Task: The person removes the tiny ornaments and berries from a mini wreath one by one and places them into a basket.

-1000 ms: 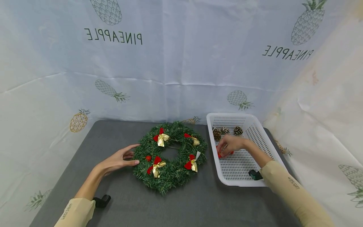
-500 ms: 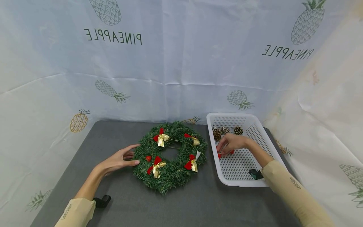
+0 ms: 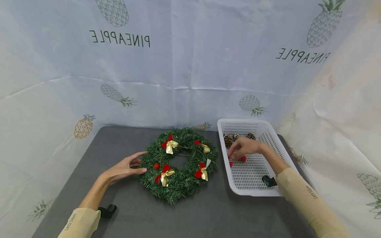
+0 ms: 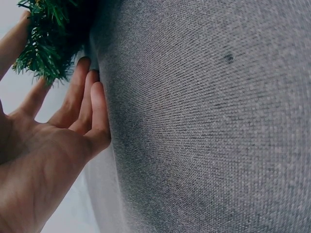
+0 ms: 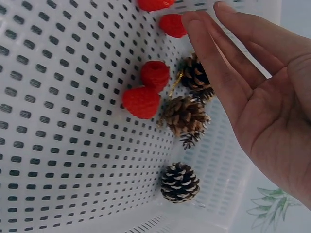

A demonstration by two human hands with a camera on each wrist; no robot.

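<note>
Just beneath right hand (image 5: 262,97), red berries (image 5: 148,90) in white basket (image 3: 256,188).

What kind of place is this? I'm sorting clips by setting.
Probably a staged craft table: a grey tabletop holds a green wreath and a white basket, backed by a pineapple-print sheet.

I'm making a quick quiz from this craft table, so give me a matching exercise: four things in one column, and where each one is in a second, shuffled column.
Things:
1. wreath
2. pine cones
3. left hand
4. right hand

Places:
A. over the red berries in the basket
B. at the far end of the white basket
C. flat on the grey table
D. touching the wreath's left edge

Pairs: 1-C, 2-B, 3-D, 4-A
</note>
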